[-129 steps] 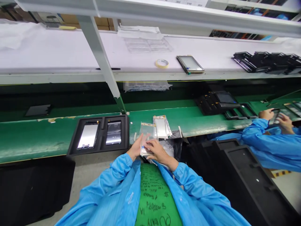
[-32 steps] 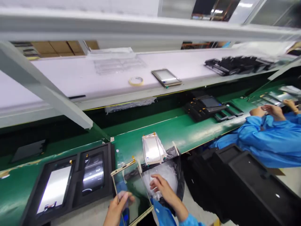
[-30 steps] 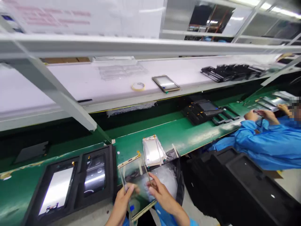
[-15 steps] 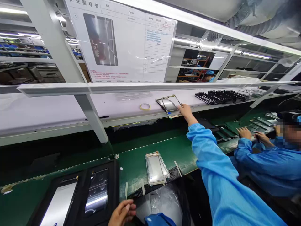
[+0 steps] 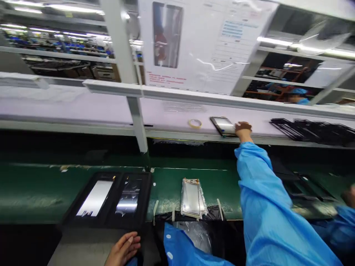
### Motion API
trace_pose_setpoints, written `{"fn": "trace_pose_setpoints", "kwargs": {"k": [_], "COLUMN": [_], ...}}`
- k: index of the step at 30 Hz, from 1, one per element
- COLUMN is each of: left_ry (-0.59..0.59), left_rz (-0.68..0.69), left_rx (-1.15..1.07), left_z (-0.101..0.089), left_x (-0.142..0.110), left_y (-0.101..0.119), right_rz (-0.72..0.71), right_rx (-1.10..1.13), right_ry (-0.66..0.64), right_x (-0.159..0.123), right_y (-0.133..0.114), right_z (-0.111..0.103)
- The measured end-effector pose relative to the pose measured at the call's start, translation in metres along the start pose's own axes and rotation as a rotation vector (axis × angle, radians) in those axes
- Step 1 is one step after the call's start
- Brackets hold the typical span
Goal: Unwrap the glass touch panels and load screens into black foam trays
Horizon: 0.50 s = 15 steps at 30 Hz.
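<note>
My right hand (image 5: 243, 129) is stretched up to the white shelf (image 5: 83, 111). Its curled fingers grip the right edge of a glass panel (image 5: 222, 125) that lies on a small stack there. My left hand (image 5: 124, 249) hangs low by my body, fingers loosely extended and holding nothing, just in front of the black tray (image 5: 111, 221). That tray holds two screens (image 5: 95, 192) side by side. A stack of bagged panels (image 5: 192, 197) lies on the green belt (image 5: 33, 192) below my right arm.
A tape roll (image 5: 195, 123) sits on the shelf left of the panel, and a row of black parts (image 5: 313, 130) lies to the right. A white post (image 5: 135, 114) rises from the belt. A black bag with clear film (image 5: 195, 232) hangs at the belt's edge. A co-worker's blue sleeve (image 5: 340, 225) shows at far right.
Both hands held the glass panel low near my body. My right hand then carried it up to the shelf and now sets it down on the stack. My left hand let go and stayed low.
</note>
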<state>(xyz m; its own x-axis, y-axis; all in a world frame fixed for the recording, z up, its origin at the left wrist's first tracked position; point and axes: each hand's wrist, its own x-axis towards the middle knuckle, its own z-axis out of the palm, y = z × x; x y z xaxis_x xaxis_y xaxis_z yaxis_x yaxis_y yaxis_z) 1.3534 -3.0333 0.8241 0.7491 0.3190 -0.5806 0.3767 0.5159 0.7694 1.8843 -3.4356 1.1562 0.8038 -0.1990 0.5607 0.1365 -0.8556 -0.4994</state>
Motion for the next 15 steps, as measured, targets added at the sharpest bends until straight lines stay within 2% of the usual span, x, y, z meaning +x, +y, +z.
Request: {"fn": "trace_pose_setpoints", "kwargs": {"k": [2, 3, 4, 6, 8, 10, 13, 15], "left_ry": [0.034, 0.057, 0.084, 0.15, 0.228, 0.346, 0.555, 0.629], "left_rz": [0.062, 0.094, 0.123, 0.184, 0.261, 0.378, 0.53, 0.56], "left_rx": [-0.023, -0.033, -0.044, -0.067, -0.051, 0.087, 0.402, 0.514], "left_z": [-0.004, -0.009, -0.017, -0.042, -0.078, -0.122, -0.198, -0.248], "left_x": [-0.011, -0.014, -0.016, -0.015, -0.01, 0.003, 0.044, 0.086], "left_y": [0.006, 0.009, 0.013, 0.023, 0.038, 0.061, 0.116, 0.164], "right_rz": [-0.07, -0.103, -0.209, -0.42, -0.497, -0.503, -0.385, -0.286], "right_rx": [0.053, 0.08, 0.124, 0.254, 0.343, 0.373, 0.4, 0.381], "right_ry": [0.138, 0.144, 0.222, 0.216, 0.093, -0.122, -0.415, -0.556], "right_x": [-0.033, -0.058, -0.089, -0.164, -0.254, -0.346, -0.465, -0.526], "right_y": [-0.01, -0.015, -0.021, -0.031, -0.04, -0.052, -0.07, -0.083], "right_z": [0.006, 0.012, 0.018, 0.031, 0.045, 0.062, 0.092, 0.112]}}
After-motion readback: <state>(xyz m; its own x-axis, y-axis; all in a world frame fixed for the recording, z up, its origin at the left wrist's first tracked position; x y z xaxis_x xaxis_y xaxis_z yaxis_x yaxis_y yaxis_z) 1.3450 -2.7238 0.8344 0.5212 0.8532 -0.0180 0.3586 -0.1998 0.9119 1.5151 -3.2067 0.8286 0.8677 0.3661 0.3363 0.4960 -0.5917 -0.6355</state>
